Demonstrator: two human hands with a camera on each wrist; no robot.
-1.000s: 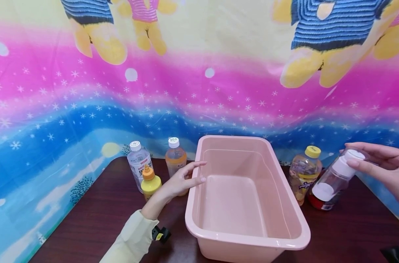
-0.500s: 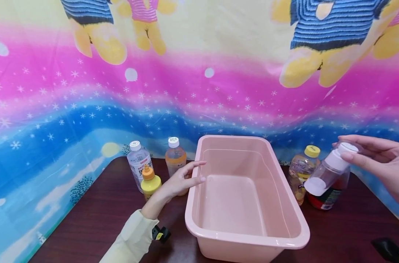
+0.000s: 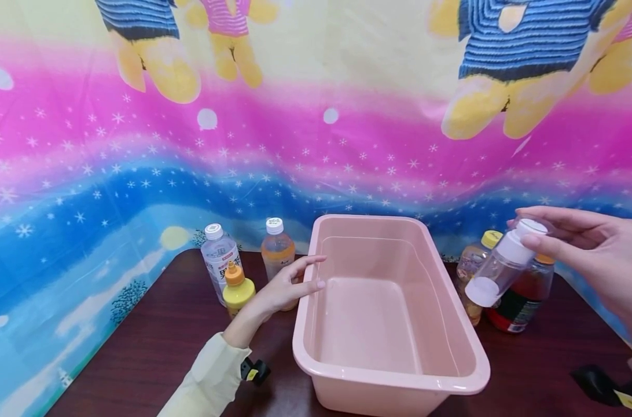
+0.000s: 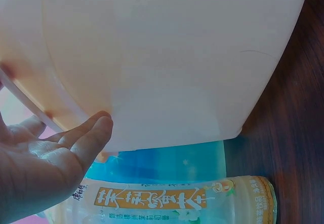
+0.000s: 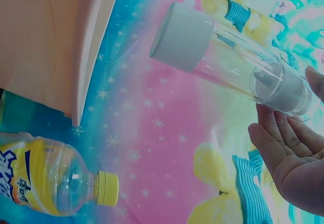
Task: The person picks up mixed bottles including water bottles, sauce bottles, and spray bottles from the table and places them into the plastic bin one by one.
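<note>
Head view: a yellow squeeze bottle (image 3: 239, 295) stands on the table (image 3: 154, 347); next, the left hand (image 3: 287, 286), fingers relaxed, touches the rim of a pink tub (image 3: 389, 379). Beyond it, the right hand (image 3: 605, 246) pinches a tilted clear bottle (image 3: 494, 273). Lifting looks done; setting it down seems left.

Clear plastic bottle (image 3: 496, 271), white collar, white base, tilted in midair, base end toward tub. Pink plastic tub (image 3: 391, 379) sits upright just left, rectangular-ish, rounded corners, top wide open.
</note>
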